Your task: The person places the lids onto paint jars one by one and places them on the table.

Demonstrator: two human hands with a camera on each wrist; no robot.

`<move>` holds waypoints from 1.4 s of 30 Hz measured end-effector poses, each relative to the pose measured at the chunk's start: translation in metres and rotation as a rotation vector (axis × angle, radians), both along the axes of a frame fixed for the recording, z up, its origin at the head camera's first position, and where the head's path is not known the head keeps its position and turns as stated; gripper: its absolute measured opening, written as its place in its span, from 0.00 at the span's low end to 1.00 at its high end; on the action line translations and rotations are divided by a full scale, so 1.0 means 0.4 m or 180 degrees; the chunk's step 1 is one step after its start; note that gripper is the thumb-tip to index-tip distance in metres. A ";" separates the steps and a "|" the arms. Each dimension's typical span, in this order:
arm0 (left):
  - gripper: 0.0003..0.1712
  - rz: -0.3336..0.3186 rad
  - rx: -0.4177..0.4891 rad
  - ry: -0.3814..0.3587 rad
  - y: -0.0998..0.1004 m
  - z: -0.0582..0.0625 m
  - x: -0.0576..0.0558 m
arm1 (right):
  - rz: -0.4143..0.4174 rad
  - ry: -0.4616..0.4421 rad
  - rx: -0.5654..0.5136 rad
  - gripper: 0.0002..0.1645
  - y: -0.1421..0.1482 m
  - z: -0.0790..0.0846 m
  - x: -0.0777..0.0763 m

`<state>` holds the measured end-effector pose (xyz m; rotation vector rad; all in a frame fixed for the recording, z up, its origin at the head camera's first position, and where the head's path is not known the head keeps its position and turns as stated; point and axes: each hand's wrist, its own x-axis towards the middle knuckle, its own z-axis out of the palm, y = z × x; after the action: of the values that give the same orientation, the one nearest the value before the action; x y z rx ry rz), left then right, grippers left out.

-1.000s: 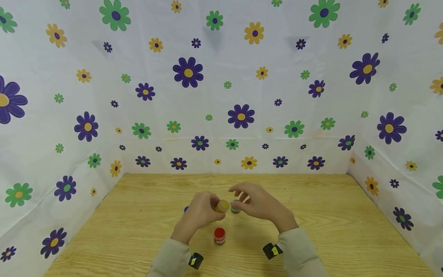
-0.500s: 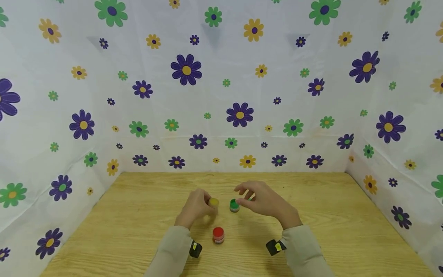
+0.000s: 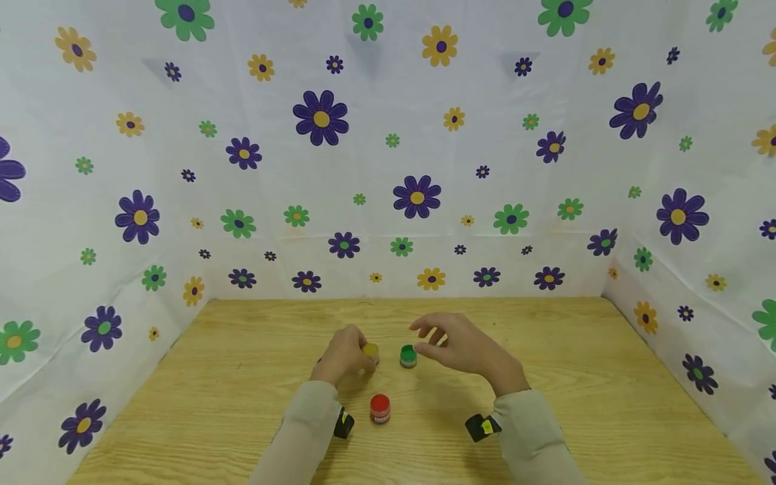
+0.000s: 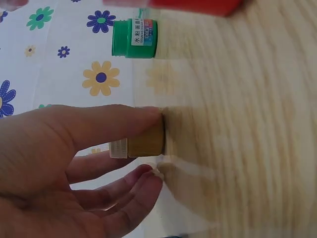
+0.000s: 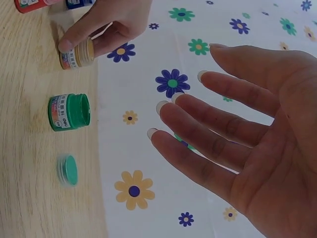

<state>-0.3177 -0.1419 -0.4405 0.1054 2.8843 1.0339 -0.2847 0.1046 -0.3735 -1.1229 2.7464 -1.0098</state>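
In the head view, my left hand holds a small yellow paint jar that stands on the wooden table, left of centre. Thumb and fingers sit on either side of the jar, and its pale ribbed lid is on. A short way to the right stands an uncapped green paint jar, lettered on its label. My right hand hovers just right of that jar with relaxed, slightly bent fingers and nothing in them. A green lid lies on the table beside the green jar, mostly behind the right hand in the head view.
Nearer to me stands a red-lidded paint jar. A blue jar is partly visible beyond the left hand, nearly hidden in the head view. A flower-patterned white cloth encloses the table at the back and sides.
My left hand has lowered the yellow jar from a tilted position near the green jar, leftward onto the table. The right hand has moved slightly right, leaving the green jar in fuller view.
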 end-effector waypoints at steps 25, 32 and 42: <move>0.33 -0.0148 -0.0088 -0.0064 0.163 0.058 0.027 | 0.0010 -0.0017 -0.0101 0.19 0.012 -0.001 -0.004; 0.32 -0.0001 -0.0202 -0.0194 0.180 0.037 0.025 | 0.0028 -0.0048 -0.0072 0.20 0.014 0.001 -0.002; 0.22 -0.0060 -0.0210 -0.0054 0.194 0.019 0.009 | 0.0016 -0.0049 -0.0070 0.20 0.018 0.003 -0.005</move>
<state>-0.3139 -0.0643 -0.4331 0.1188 2.8928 0.9311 -0.2867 0.1118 -0.3721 -1.1195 2.7257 -1.0462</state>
